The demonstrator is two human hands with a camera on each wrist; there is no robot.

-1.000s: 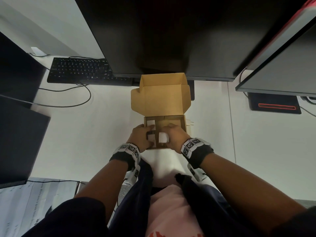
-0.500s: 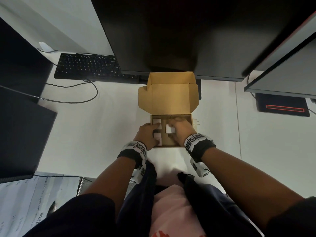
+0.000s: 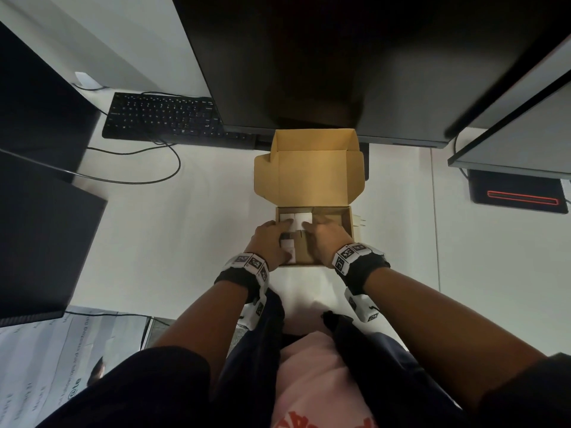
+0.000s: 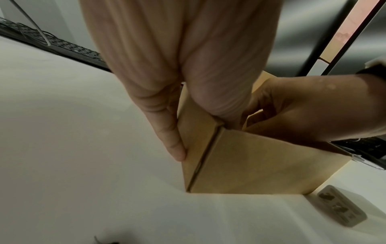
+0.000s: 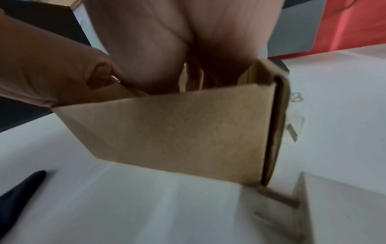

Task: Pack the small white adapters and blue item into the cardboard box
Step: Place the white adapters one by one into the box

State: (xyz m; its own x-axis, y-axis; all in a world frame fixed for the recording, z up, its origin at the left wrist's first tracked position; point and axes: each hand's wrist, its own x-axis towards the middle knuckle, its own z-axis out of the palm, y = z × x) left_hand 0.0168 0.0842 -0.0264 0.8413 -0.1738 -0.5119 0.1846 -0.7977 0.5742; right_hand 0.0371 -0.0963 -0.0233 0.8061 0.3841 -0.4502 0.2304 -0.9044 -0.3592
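Note:
The cardboard box [image 3: 346, 222] stands open on the white desk, its lid [image 3: 312, 174] tipped back. Two white adapters [image 3: 296, 220] lie side by side in its far left corner. A third white adapter [image 3: 289, 250] shows beside my left palm. My left hand [image 3: 278, 226] reaches over the left wall, with one straight finger [image 4: 173, 145] against the outside of the box [image 4: 261, 161]. My right hand [image 3: 312, 226] lies in the box with a fingertip on the right adapter. From the right wrist, the box wall [image 5: 177, 128] hides the fingers. I cannot make out the blue item.
One more white adapter [image 3: 358, 222] with prongs [image 5: 292, 130] lies on the desk against the box's right wall. A large monitor [image 3: 324, 57] overhangs the lid. A black keyboard [image 3: 163, 118] and its cable sit at the far left, and a dark pad [image 3: 519, 193] at the right.
My right hand carried a white adapter from the near side of the box to the far left corner, next to the one lying there. My left fingers slid forward onto the far left adapter.

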